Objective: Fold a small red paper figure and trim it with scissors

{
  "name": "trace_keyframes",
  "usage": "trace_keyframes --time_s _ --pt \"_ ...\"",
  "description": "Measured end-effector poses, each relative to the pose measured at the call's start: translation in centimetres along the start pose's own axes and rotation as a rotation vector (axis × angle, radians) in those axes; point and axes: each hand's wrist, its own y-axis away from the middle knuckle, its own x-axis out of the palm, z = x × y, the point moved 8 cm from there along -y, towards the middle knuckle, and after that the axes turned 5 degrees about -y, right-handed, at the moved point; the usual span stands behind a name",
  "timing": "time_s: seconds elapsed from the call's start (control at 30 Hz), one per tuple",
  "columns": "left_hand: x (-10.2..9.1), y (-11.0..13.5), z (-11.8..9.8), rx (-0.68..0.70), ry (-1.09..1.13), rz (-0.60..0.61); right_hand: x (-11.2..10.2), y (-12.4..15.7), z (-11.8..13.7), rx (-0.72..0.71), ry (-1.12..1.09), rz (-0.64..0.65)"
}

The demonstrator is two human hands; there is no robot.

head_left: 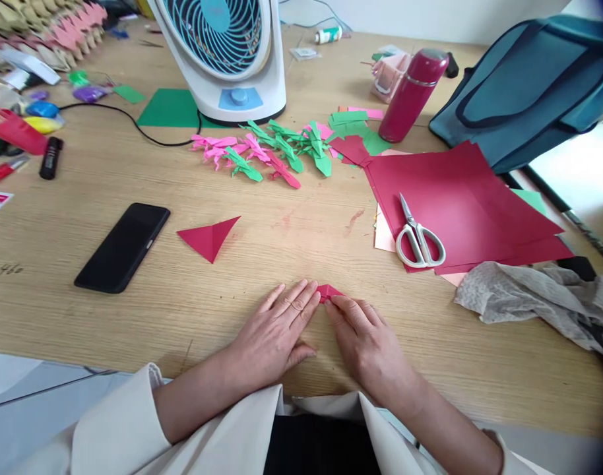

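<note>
A small folded piece of red paper [328, 291] lies on the table in front of me, with its ends partly under my fingers. My left hand [276, 333] is laid flat, fingers stretched out, its fingertips pressing on the paper's left end. On the other side, my right hand [368, 340] has its fingers bent and drawn together at the paper's right end. A separate red paper triangle [210, 237] with a middle crease rests to the left, beyond my left hand. The underside of the folded paper is hidden.
Scissors [419, 239] lie on large red sheets [454, 198] at the right, near a grey cloth [534, 297]. Folded green and pink paper figures [266, 148] stand before a fan [232, 59]. A phone [123, 247] is at left, a flask [413, 95] at back right.
</note>
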Motion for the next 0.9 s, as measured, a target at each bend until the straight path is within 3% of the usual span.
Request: trace_keyframes --time_s 0.23,0.57,0.7,0.9 --pt "-0.2 -0.2 0.0 -0.013 0.016 0.025 0.6 0.0 -0.2 0.011 -0.027 0.046" --pt "0.3 0.1 0.2 -0.003 0.024 0.028 -0.2 -0.8 -0.8 0.12 -0.098 -0.07" --pt "0.1 0.0 0.2 -0.03 0.023 0.012 -0.6 -0.5 -0.6 0.059 -0.176 -0.125" --pt "-0.3 -0.3 0.2 -0.038 0.062 0.019 -0.4 -0.1 -0.2 0.024 -0.146 -0.107"
